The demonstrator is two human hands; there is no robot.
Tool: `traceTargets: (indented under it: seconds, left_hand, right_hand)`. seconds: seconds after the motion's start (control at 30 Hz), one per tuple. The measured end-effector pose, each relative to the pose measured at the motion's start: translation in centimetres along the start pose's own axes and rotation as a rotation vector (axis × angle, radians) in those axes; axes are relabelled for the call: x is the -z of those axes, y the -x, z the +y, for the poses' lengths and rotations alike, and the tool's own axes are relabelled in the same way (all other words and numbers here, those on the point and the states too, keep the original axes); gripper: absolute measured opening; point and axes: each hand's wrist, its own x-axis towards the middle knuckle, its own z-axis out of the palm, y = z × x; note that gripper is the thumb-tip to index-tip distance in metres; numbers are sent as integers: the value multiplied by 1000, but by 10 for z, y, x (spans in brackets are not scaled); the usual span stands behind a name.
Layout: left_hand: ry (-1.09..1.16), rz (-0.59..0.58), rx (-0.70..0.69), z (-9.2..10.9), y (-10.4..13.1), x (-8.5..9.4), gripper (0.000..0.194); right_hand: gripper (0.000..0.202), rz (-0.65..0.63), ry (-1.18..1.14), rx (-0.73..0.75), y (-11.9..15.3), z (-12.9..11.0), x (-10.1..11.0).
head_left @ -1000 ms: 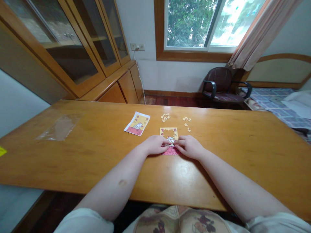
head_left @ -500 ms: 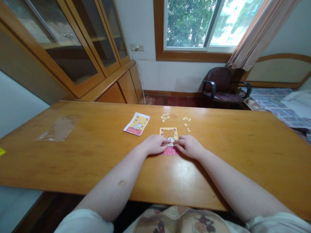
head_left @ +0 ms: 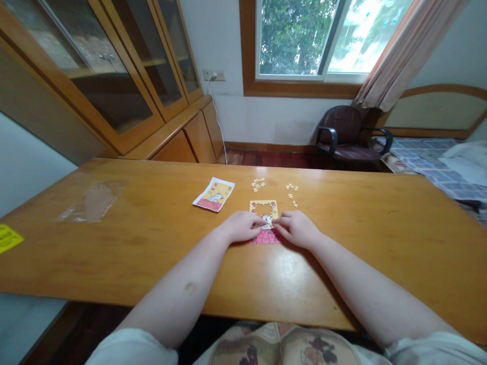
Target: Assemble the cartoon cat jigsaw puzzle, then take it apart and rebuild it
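Puzzle [head_left: 265, 236]: part-done, pink base, yellow frame w/ gap up top.
L hand [head_left: 243, 226]: fingers bent on puzzle; grip unclear.
R hand [head_left: 297, 229]: same, can't tell.

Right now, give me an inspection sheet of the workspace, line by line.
Surface: glossy wooden table, some glare.
Job's things: part-built puzzle with a gap in its upper half; loose pieces beyond it, in two groups; picture card to the left.
Clutter: clear plastic bag and yellow label, both far left.
Hands: left hand and right hand at the puzzle; any held piece too small to tell.
Cables: white cable from wall socket, behind the table.
Surroundings: cabinet, window, curtain, chair, bed.
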Motion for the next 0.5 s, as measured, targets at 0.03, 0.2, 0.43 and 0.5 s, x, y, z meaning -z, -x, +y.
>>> traceTargets:
  seconds: [0.03,0.2,0.43,0.5]
  left_hand:
    - [-1,2,-1,-1,0,0,37]
    - [-26,2,2,-1,-1,-1,40]
    - [-42,-1,4,0,-1,0,38]
    - [-37,-4,6,0,-1,0,39]
  right_hand:
    - [32,6,3,-8,0,0,0]
    - [32,-13,17,-16,0,-2,2]
    - [33,-48,29,-32,-1,-4,3]
    - [33,-58,36,-33,-1,-4,3]
